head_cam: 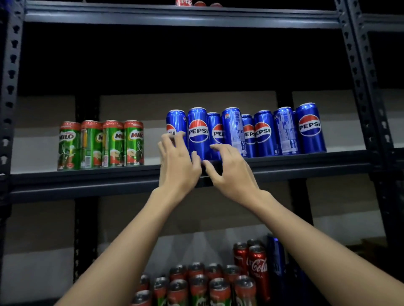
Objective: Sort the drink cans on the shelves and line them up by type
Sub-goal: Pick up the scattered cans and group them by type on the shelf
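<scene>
While both arms reach up to the middle shelf (131, 174) of a dark metal rack, the left hand (178, 162) and right hand (231, 170) meet at the left end of a row of blue Pepsi cans (262, 133). The left hand's fingers are spread and loosely bent over the lower part of the leftmost Pepsi can (175, 122), touching its front; whether they truly clasp it I cannot tell. The right hand's fingers curve forward with the thumb splayed toward the left hand, reaching in by the foot of the third can along, but no firm hold shows, and it looks relaxed and open. Between the two hands stands a front Pepsi can (197, 131), upright, logo facing out. The Pepsi cans stand upright in a loose double row, some turned label-back, running right toward the rack's upright post. Well apart to the left on the same shelf, four green Milo cans (100, 144) stand side by side at the near edge. On the lower shelf, near the bottom, sit red Coca-Cola cans (259, 266) and a cluster of other cans seen from above, with a dark blue can (276, 257) just right of them. A few red cans (192, 3) peek over the top shelf.
</scene>
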